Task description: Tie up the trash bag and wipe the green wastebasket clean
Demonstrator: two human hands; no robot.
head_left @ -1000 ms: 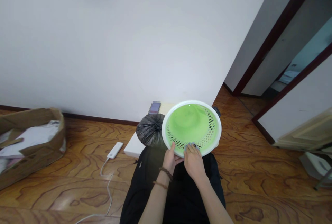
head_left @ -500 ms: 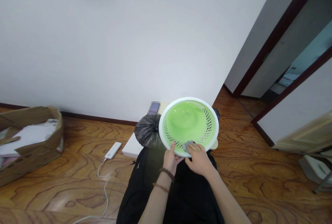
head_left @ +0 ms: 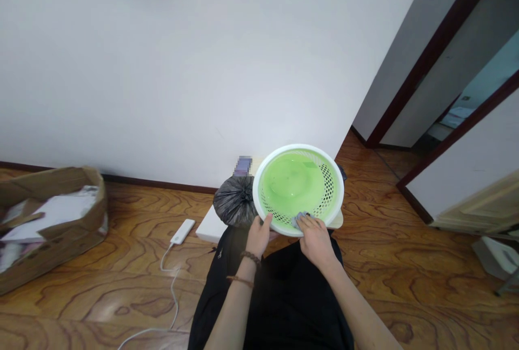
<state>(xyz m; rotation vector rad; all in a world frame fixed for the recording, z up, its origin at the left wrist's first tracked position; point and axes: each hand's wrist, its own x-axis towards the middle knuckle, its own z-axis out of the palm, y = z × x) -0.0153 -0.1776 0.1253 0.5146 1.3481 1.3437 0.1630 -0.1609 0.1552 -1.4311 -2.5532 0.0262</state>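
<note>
A round colander (head_left: 290, 179), light green inside with a white rim and a band of holes, is tipped toward me above my lap. My left hand (head_left: 258, 235) grips its near-left rim, thumb on top and the other fingers mostly hidden underneath. At the near-right rim, my right hand (head_left: 316, 239) presses a small grey cloth (head_left: 299, 219) against the inner wall. Part of that cloth is covered by the fingers. Just left of the colander sits a tied black plastic bag (head_left: 235, 201).
Under the bag is a white flat surface (head_left: 211, 224). An open cardboard box (head_left: 60, 247) with papers stands on the wooden floor at left, near a white power strip (head_left: 182, 232) with a trailing cable. A white wall (head_left: 182, 68) rises ahead; a doorway is at right.
The colander has tilted a little and shifted slightly right. My left hand has moved left along the rim, while my right hand and the cloth have slid a little right.
</note>
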